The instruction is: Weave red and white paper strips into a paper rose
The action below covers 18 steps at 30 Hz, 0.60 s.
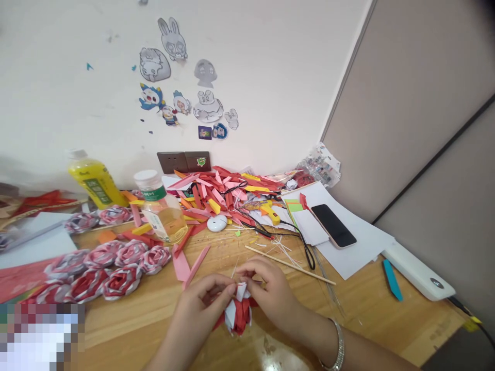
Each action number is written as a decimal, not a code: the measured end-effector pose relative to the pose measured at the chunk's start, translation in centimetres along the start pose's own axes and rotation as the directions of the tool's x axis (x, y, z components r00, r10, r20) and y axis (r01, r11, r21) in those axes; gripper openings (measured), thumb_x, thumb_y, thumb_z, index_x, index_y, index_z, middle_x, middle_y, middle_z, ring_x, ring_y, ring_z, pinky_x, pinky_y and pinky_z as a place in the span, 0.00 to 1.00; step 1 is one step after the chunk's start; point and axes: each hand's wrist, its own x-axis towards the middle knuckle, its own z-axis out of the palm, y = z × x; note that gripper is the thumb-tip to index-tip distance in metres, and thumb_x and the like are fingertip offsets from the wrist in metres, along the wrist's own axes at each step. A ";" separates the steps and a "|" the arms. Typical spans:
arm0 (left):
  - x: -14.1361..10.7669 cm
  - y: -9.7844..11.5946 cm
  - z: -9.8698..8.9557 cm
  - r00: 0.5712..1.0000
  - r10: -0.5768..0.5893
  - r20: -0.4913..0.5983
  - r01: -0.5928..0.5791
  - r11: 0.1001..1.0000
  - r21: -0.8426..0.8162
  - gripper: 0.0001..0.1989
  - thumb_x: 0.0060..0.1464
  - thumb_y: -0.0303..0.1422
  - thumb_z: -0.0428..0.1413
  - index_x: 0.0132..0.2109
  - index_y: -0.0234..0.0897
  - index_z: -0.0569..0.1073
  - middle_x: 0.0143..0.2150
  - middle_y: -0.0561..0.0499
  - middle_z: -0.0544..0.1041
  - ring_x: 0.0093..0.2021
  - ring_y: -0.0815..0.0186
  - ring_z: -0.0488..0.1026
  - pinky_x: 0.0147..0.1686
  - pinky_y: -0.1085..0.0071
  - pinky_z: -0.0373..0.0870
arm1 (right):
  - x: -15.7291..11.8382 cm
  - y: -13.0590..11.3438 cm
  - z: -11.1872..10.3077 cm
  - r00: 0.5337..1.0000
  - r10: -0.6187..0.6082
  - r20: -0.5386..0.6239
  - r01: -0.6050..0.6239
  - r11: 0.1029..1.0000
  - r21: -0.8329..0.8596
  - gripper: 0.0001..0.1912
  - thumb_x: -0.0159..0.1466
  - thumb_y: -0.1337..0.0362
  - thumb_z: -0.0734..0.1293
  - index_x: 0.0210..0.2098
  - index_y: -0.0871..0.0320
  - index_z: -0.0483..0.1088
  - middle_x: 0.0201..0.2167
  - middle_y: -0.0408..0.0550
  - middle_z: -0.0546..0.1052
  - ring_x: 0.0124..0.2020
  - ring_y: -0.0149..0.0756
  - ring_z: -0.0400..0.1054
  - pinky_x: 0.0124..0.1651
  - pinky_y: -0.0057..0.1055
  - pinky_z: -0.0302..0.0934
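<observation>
Between my two hands is a red and white folded paper flower (242, 315), low over the front of the wooden table. My left hand (207, 301) pinches the flower's white upper strip from the left, thumb and forefinger together. From the right, my right hand (268, 288) grips the same upper part with curled fingers, and a bracelet circles that wrist. The fingers partly hide the flower's top. Just beyond my left hand lie pink paper strips (189, 265). A thin wooden stick (290, 264) lies behind my right hand.
Finished paper roses (121, 282) sit in rows at left. Behind them stand a tea bottle (164, 216) and a yellow drink bottle (95, 183). Paper strips (216, 193) heap against the wall beside a yellow glue gun (269, 211). A phone (333, 225) rests on white sheets at right.
</observation>
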 end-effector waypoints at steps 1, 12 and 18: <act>-0.1 -0.1 0.1 0.999 0.030 0.016 -0.030 1.000 0.010 0.07 0.44 0.35 0.57 0.26 0.36 0.76 0.25 0.49 0.80 0.26 0.63 0.77 0.28 0.74 0.73 | -0.1 0.0 0.1 1.000 0.001 0.010 -0.001 1.000 0.006 0.07 0.61 0.69 0.63 0.35 0.56 0.73 0.32 0.45 0.73 0.35 0.33 0.67 0.37 0.28 0.61; -1.1 -1.1 1.0 0.946 0.324 0.033 -0.311 0.870 0.383 0.05 0.47 0.30 0.57 0.24 0.38 0.73 0.21 0.53 0.76 0.21 0.67 0.73 0.22 0.76 0.70 | -0.5 -0.2 0.6 0.994 -0.106 0.018 0.108 0.988 -0.113 0.09 0.64 0.68 0.60 0.37 0.56 0.71 0.32 0.47 0.72 0.35 0.34 0.66 0.38 0.29 0.59; -1.0 -0.4 0.2 0.833 0.553 -0.019 -0.503 0.771 0.392 0.05 0.52 0.30 0.55 0.35 0.41 0.76 0.33 0.50 0.81 0.33 0.64 0.77 0.35 0.74 0.73 | -0.4 -1.2 -0.2 0.982 -0.182 -0.040 0.178 0.980 -0.090 0.05 0.64 0.68 0.63 0.35 0.56 0.71 0.31 0.45 0.74 0.35 0.33 0.67 0.40 0.28 0.59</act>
